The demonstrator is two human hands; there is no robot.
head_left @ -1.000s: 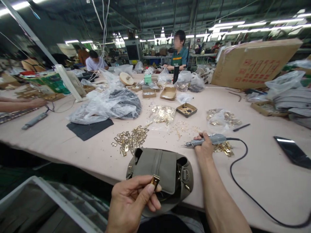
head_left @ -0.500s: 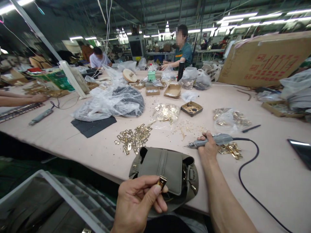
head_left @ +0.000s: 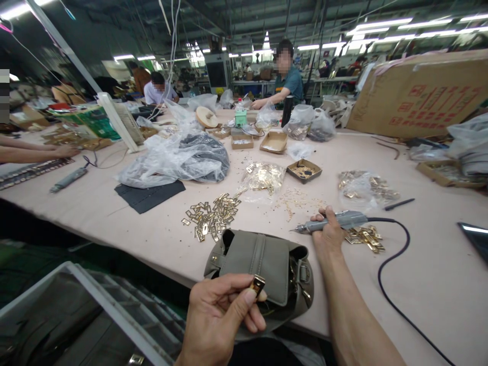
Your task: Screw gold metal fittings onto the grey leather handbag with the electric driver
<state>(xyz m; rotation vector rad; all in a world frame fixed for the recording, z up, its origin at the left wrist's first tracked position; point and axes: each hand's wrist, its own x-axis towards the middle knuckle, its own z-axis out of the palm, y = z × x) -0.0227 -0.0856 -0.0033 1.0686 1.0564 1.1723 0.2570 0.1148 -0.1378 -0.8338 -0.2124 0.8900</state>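
Between thumb and fingers, my left hand (head_left: 224, 312) pinches a small gold metal clasp plate (head_left: 258, 284) in front of the handbag. The olive-grey handbag (head_left: 242, 254) sits at the table's near edge, its flap facing up. My right hand (head_left: 328, 234) is wrapped around a grey corded electric screwdriver (head_left: 348, 219), whose tip points left above the tabletop, just beyond the bag. A pile of gold frame-shaped fittings (head_left: 211, 216) lies past the bag on the left. More gold fittings (head_left: 368, 238) lie just right of my right hand.
A clear bag of gold fittings (head_left: 263, 178) and a small tray (head_left: 304, 171) stand farther back. The screwdriver's black cord (head_left: 385, 264) curves down the right side. A crate (head_left: 125, 325) of bags stands lower left. Co-workers sit at the far side; another person's hands (head_left: 63, 151) are at far left.
The whole view has shifted slightly. My hands keep the same grips on the clasp plate and the electric screwdriver. The co-worker across the table has moved an arm.
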